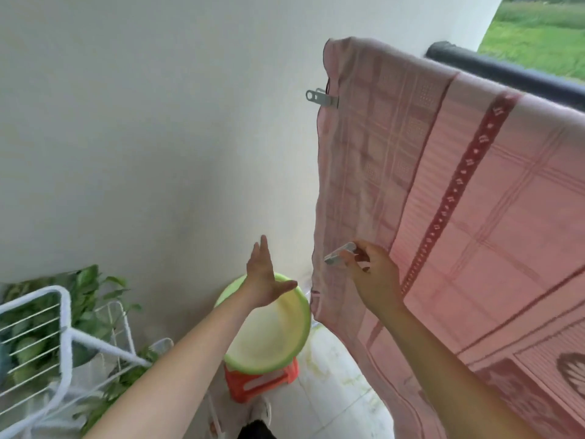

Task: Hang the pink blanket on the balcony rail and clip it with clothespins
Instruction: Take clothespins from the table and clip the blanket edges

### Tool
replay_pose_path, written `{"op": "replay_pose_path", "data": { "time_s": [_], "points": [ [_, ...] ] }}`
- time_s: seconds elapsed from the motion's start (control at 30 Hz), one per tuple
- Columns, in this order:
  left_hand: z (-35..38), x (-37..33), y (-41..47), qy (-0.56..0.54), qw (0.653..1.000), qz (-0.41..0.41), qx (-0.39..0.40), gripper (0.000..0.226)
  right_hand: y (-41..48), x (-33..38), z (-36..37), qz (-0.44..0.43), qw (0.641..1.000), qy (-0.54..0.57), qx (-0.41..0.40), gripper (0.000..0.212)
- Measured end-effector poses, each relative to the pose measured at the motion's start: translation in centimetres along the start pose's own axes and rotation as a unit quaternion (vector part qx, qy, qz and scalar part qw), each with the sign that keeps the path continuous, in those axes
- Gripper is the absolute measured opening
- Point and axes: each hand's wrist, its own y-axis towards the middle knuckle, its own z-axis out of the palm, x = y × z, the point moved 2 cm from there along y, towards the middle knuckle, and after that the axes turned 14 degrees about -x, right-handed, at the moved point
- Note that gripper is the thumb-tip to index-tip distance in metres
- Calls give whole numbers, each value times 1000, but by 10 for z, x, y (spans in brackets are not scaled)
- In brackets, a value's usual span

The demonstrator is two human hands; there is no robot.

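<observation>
The pink blanket [459, 217] with a checked weave and a dark red patterned stripe hangs draped over the dark balcony rail [506, 74] on the right. A metal clothespin [323, 97] is clipped on its left edge near the top. My right hand [373, 277] holds a second metal clothespin [340, 253] in its fingertips, close to the blanket's left edge lower down. My left hand [264, 277] is stretched out flat with fingers apart and holds nothing, a little left of the blanket edge.
A green-rimmed basin [300, 337] sits on a red plastic stool [253, 384] below my hands. A white wire drying rack [63, 337] and leafy plants [88, 296] stand at lower left. A white wall fills the left; grass lies beyond the rail.
</observation>
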Motion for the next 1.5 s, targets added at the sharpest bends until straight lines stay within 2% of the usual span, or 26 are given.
{"op": "replay_pose_path", "data": {
  "time_s": [0.17,0.37,0.43,0.53,0.6,0.63,0.8,0.97,1.07,1.13,1.23,1.33,1.43,1.5],
  "points": [
    [41,13,103,-85,989,-34,120,123,25,-17,40,79,996,-36,-29,24],
    [84,4,180,-90,967,10,236,126,38,-27,73,163,983,-50,-71,32],
    [97,-5,198,-113,952,25,283,120,39,-30,81,173,980,-65,-71,31],
    [110,-16,212,-208,905,61,366,84,43,-34,90,179,978,-80,-64,31],
    [112,-20,209,-291,863,27,411,51,47,-32,94,183,977,-86,-74,32],
    [112,-21,206,-319,851,10,417,42,50,-31,95,183,976,-87,-82,31],
    [113,-17,214,-367,842,-23,394,38,62,-19,102,192,973,-73,-108,32],
    [111,-20,224,-339,845,21,412,25,65,-10,98,188,976,-75,-82,32],
    [118,-20,233,-272,882,69,378,22,65,-9,96,187,975,-88,-78,29],
    [124,-22,235,-180,907,140,354,25,66,-9,95,192,975,-90,-74,31],
    [124,-15,228,-100,911,204,345,23,66,-5,97,187,976,-97,-54,30],
    [126,-2,226,-171,918,171,313,10,70,6,97,169,979,-109,-42,29],
    [128,12,230,-216,935,98,264,10,77,28,99,143,984,-102,-12,28],
    [129,19,229,-247,933,61,255,7,84,49,101,116,987,-112,8,30]
  ]
}}
